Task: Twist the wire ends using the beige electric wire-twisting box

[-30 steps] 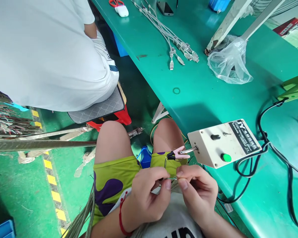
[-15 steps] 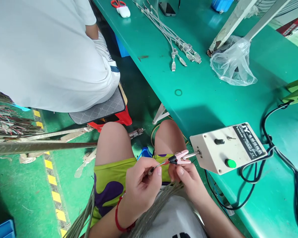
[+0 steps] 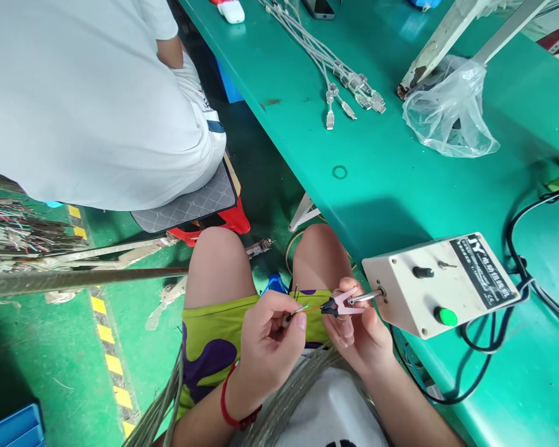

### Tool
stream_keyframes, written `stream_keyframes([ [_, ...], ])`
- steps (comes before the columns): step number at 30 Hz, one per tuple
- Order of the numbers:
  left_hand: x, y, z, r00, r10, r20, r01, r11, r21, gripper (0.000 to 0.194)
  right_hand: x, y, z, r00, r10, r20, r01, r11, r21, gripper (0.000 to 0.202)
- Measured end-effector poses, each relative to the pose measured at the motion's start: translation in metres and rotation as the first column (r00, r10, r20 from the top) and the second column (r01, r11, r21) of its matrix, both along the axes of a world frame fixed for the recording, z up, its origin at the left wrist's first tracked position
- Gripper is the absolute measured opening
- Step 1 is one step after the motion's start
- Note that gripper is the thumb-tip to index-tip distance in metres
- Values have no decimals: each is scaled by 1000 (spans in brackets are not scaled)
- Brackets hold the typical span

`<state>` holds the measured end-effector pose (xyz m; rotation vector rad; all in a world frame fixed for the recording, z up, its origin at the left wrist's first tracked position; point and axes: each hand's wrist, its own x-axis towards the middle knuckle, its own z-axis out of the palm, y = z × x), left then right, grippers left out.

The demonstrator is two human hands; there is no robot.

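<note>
- Blue plastic bin [image 3: 13, 428]: cut off by the view's edge, contents unclear.
- Left hand [image 3: 274, 338]: thumb and forefinger pinched closed on a thin grey cable end [image 3: 287, 319]; an orange wire crosses the narrow gap rightward.
- Pink-and-black clip [image 3: 339, 305]: on a metal shaft, just off the bench edge.
- Right hand [image 3: 361, 332]: fingers half curled around the clip; cannot tell whether they squeeze.
- Cream control box [image 3: 428, 279]: at the green bench's [image 3: 386, 180] edge, open surface beyond.
- Clear plastic bag [image 3: 451, 112]: small dark item inside.

Left hand [image 3: 272, 341] pinching thin wire [image 3: 299, 310]; right hand [image 3: 366, 338] at pink clip [image 3: 343, 303] by metal shaft [image 3: 369, 296]
</note>
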<state>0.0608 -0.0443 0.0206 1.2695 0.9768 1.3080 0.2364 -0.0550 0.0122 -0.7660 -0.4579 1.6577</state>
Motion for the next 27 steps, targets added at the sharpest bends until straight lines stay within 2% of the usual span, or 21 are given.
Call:
stream_keyframes([
  [3, 2, -2, -4, 1000, 5, 27, -4, 1000, -10, 15, -2, 3, 1, 1000, 2, -16, -2, 1000, 11, 33],
  [11, 5, -1, -7, 999, -11, 39, 12, 1000, -21, 17, -9, 3, 0, 986, -130, 101, 127, 991, 34, 30],
  [19, 8, 0, -5, 997, -52, 59, 58, 994, -93, 15, -5, 2, 1, 986, -111, 121, 109, 994, 17, 31],
  [24, 9, -1, -4, 996, -55, 76, 64, 990, -125, 14, -2, 1, -3, 978, -92, 188, 96, 995, -8, 44],
  [27, 9, -2, -6, 994, -58, 93, 71, 988, -139, 16, 0, -8, -2, 938, -57, 341, 62, 998, -4, 58],
])
